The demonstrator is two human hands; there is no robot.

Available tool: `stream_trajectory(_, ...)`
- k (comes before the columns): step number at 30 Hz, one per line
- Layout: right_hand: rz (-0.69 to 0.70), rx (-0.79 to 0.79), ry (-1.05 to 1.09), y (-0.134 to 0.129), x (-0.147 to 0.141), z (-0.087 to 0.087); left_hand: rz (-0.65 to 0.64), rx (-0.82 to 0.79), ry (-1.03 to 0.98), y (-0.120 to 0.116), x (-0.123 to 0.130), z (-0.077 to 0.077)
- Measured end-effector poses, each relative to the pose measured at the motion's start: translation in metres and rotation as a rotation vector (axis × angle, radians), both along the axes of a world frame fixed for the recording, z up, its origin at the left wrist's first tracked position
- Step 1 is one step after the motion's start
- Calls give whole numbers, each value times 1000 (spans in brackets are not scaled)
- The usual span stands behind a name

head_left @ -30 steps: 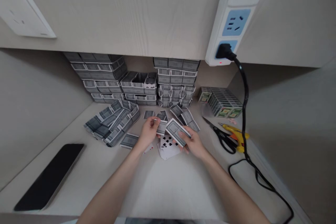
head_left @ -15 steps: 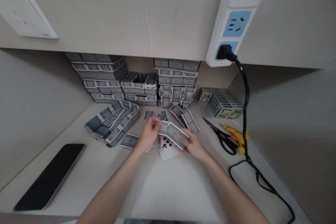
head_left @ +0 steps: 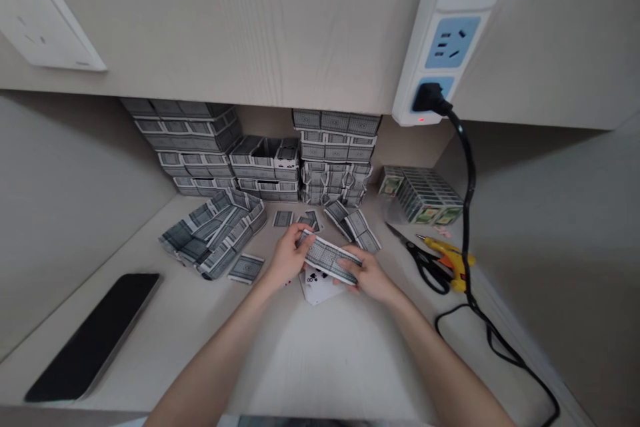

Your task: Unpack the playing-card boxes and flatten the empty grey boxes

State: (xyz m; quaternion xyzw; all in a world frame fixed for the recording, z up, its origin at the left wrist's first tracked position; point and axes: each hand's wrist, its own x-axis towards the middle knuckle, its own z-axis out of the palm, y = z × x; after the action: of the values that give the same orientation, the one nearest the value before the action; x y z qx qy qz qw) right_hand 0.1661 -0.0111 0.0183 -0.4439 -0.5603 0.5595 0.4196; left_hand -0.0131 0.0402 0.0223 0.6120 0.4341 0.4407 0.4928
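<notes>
Between my two hands is a strip of folded playing cards (head_left: 327,257), grey patterned backs up and white edges showing. My left hand (head_left: 291,255) is closed on its left end, thumb on top. The right end is pinched by my right hand (head_left: 369,275). Below the strip, face-up playing cards (head_left: 320,288) lie on the desk, partly hidden; a spade eight shows. Left of my left hand is a face-down card stack (head_left: 247,268). Beyond my hands lie loose cards (head_left: 283,218) and two folded card pieces (head_left: 363,229).
A tray-like form made of cards (head_left: 215,233) sits at left, near a black phone (head_left: 95,337). Stacked card blocks (head_left: 337,153) line the back. On the right are boxed card decks (head_left: 430,195), scissors (head_left: 425,263), a yellow glue gun (head_left: 455,263) and a black cable (head_left: 467,213).
The two card pieces, angled against each other before, now line up as one straight strip. My left hand has moved slightly right and toward me.
</notes>
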Motion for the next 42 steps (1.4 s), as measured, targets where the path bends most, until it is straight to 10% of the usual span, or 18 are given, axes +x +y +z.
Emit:
stream_trajectory(21, 1, -98, 71, 3, 3, -1, 3, 14, 143, -7, 9, 2)
stream_trajectory(42, -51, -64, 189, 3, -7, -5, -44, -199, -222, -14, 20, -7)
